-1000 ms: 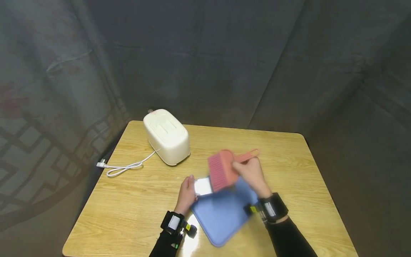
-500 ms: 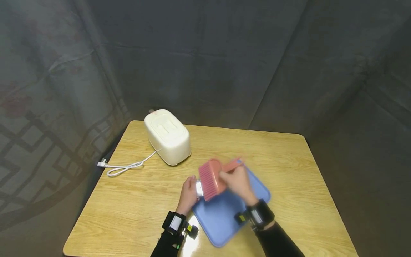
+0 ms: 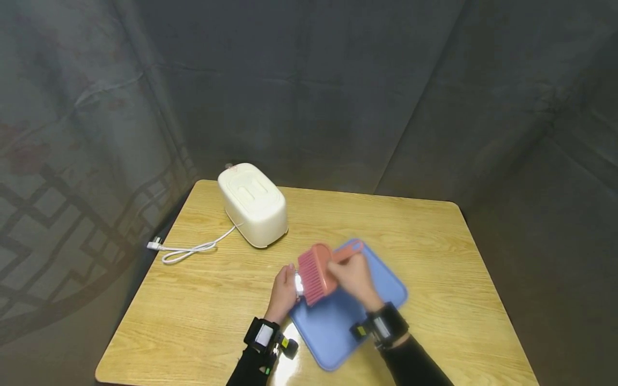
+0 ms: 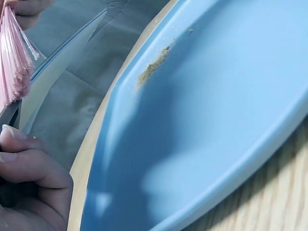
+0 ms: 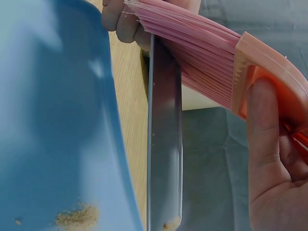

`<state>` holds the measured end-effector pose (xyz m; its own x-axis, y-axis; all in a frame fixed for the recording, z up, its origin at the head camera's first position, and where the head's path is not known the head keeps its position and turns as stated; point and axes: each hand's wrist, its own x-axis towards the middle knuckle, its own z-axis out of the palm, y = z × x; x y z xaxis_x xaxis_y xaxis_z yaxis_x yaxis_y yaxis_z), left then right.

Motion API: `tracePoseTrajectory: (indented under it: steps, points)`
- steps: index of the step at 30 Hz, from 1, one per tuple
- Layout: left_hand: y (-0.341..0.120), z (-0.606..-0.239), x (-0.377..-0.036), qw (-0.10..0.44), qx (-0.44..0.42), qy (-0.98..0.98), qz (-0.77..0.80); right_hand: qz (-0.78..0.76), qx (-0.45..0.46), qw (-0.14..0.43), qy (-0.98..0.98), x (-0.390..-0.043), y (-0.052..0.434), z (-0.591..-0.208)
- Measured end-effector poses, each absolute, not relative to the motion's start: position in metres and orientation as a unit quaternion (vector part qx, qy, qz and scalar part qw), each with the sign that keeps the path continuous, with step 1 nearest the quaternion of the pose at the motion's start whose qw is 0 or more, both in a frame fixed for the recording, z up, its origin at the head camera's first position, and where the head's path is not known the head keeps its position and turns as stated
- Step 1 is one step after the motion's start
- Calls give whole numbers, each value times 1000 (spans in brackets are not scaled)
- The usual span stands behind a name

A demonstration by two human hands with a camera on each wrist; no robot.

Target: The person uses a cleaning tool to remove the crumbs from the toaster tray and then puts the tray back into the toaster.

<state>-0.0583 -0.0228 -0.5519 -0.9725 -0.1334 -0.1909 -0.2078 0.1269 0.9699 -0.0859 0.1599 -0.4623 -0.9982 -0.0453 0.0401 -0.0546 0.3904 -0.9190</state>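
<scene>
As head view shows, right hand (image 3: 355, 280) grips pink brush (image 3: 324, 269), left hand (image 3: 282, 290) clamps metal crumb tray (image 3: 299, 284) near left corner of blue tray (image 3: 328, 339).
Left wrist: crumbs (image 4: 153, 70) inside blue tray's rim. Right wrist: metal crumb tray looks stiff, probably slick; best pinched at its end. Pink brush likely light, soft-bristled; hold at neck.

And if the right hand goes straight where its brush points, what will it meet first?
Probably the metal tray, which the bristles overlap, then the left hand holding it; depth is unclear.

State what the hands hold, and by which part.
Left hand: metal crumb tray, by one end. Right hand: pink brush, by its orange head, near the handle.
</scene>
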Motion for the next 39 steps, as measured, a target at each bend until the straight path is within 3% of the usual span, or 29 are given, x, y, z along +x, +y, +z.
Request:
tracePoseTrajectory:
  steps: [21, 39]
  points:
    - [-22, -553, -57, 33, -128, 732, 668, 549, -14, 6, -836, -89, 181, -470]
    - [-27, -555, -57, 35, -139, 745, 651, 530, -71, -25, -844, -91, 215, -468]
